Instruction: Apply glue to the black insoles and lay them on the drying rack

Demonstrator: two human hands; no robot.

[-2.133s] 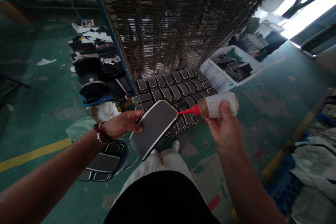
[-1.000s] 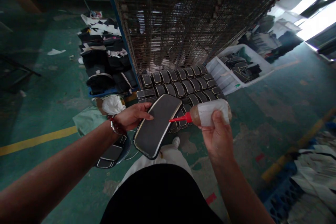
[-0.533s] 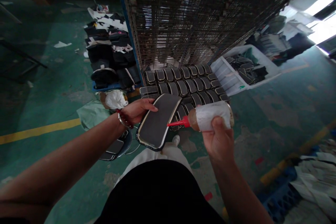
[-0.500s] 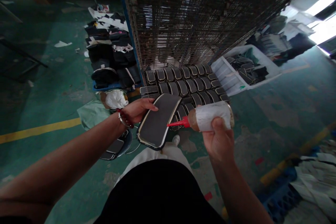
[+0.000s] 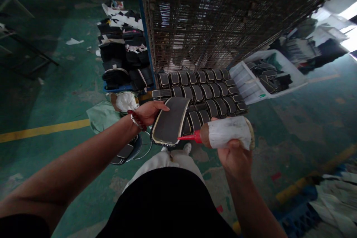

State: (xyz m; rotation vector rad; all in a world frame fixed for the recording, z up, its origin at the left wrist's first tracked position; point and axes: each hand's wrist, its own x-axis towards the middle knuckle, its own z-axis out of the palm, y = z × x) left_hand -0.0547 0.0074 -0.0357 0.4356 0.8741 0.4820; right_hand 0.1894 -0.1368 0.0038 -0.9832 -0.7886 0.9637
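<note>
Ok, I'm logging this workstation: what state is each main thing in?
Left hand: gripping the dark panel
Right hand: gripping the bottle
Dark panel: held up, pale-edged
Bottle: tipped sideways
Red nozzle: tip at the panel's edge
White bin: open, holding dark pieces
Other panels: laid in rows
Green cloth: crumpled

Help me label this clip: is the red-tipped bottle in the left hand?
No, the right hand holds the bottle, while the left hand holds the dark panel.

Panel lies left of bottle, rack behind.
</note>
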